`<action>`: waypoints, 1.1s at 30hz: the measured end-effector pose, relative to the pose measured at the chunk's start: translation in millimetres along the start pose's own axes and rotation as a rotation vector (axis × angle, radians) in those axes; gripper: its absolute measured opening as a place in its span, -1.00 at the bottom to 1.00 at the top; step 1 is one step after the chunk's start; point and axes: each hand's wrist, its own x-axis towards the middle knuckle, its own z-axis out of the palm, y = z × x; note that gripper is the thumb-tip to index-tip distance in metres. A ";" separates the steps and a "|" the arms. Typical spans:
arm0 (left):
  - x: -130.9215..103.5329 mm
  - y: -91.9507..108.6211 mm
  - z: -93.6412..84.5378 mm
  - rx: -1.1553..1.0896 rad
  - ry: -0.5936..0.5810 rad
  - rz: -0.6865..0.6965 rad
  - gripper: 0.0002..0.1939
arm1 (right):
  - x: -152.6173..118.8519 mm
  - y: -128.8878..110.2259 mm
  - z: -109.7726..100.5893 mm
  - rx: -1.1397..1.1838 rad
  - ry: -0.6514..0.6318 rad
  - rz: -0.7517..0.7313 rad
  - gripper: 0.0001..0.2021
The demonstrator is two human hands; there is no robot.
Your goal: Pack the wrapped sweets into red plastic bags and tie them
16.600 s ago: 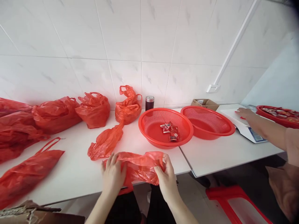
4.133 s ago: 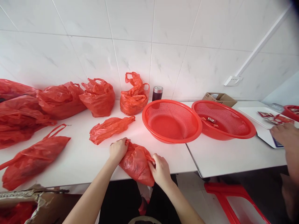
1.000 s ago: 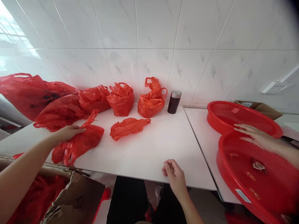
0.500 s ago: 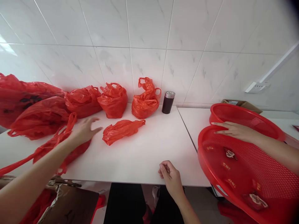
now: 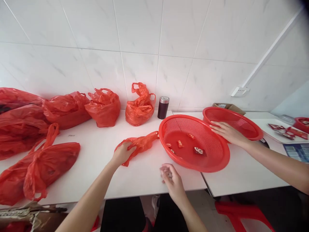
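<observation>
Red bag is lying lengthwise, narrow end pointing toward the basin; left hand is touching it, pinch unclear; right hand is showing half-curled fingers.

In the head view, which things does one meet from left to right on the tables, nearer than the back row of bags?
Knotted red bag → crumpled red bag under the left hand → nearer red basket → scale bearing red packets.
</observation>
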 end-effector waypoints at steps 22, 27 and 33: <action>-115.6 6.9 -16.8 -1.353 -0.116 -0.397 -0.74 | 17.7 -96.1 16.5 0.192 -0.126 -0.147 -0.73; -96.0 -18.4 -29.7 -1.298 0.127 -0.323 -0.62 | 16.6 -92.9 -10.1 0.170 0.186 -0.272 -0.84; -102.1 10.8 -49.6 -0.565 0.562 0.057 -0.64 | 10.0 -99.0 -6.5 0.031 0.116 -0.341 -0.88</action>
